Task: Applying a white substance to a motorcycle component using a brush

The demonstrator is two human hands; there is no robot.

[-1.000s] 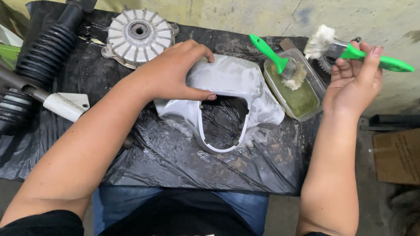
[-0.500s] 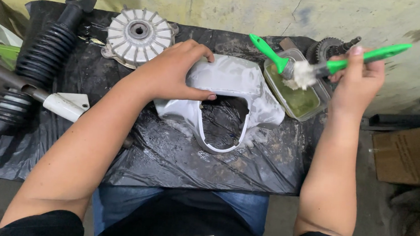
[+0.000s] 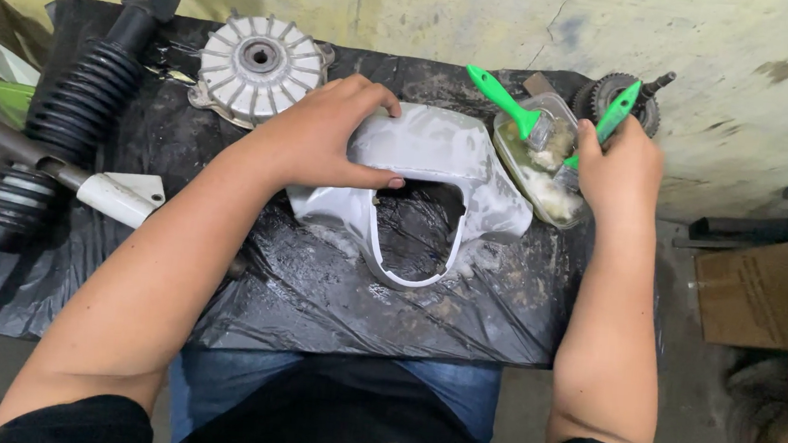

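**On the plastic-covered bench: wet brush loading beside a steadied cover**

At the centre of the black plastic sheet we are pinning a white, soapy-looking plastic cover with our left hand, fingers spread and curled over its upper-left edge. At two o'clock from the cover, our right hand is closing its fingers around the green handle of a brush, whose bristles are dipping into a clear tub of cloudy liquid. A second green-handled brush is resting in the same tub. At eleven o'clock a finned metal hub is lying; at nine o'clock, a black shock absorber.

Risks, as we are judging them: the tub is sitting near the sheet's right edge, so a firm push could be tipping it. The wet cover may be sliding under a loosening palm. Drips may be reaching the gear at one o'clock.
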